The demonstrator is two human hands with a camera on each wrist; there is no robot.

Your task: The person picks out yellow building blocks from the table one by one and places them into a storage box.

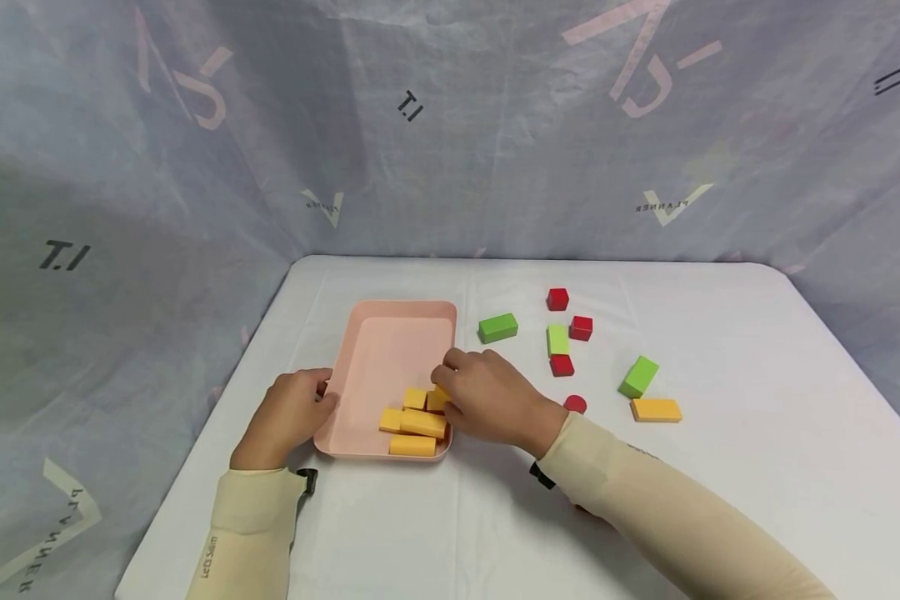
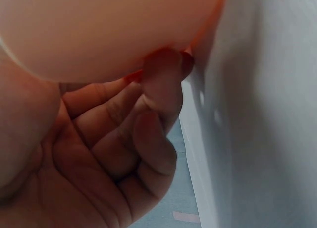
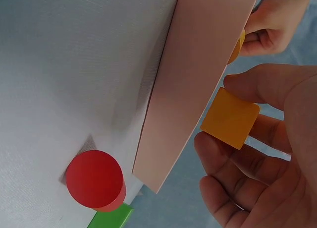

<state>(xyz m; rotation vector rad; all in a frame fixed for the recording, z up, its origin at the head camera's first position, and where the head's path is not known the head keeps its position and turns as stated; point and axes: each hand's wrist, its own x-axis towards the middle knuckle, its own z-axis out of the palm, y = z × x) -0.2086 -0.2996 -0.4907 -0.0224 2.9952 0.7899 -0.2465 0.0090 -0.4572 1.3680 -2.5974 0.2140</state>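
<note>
A shallow pink tray [image 1: 401,346] lies on the table with several yellow blocks [image 1: 422,423] gathered in its near right part. At the tray's left side my left hand [image 1: 288,417] grips the wall, its fingers curled under the edge in the left wrist view. My right hand [image 1: 495,398] is over the tray's right wall. Between its thumb and fingers it pinches a yellow block [image 3: 230,118], whose square end shows in the right wrist view; in the head view the hand hides most of this block.
Right of the tray lie a dark green block [image 1: 498,328], a light green block [image 1: 558,340], several red cubes [image 1: 558,300] and a red cylinder [image 1: 575,404]. Farther right are another green block [image 1: 638,377] and a flat yellow block [image 1: 656,410]. A grey printed cloth [image 1: 457,167] hangs behind the table.
</note>
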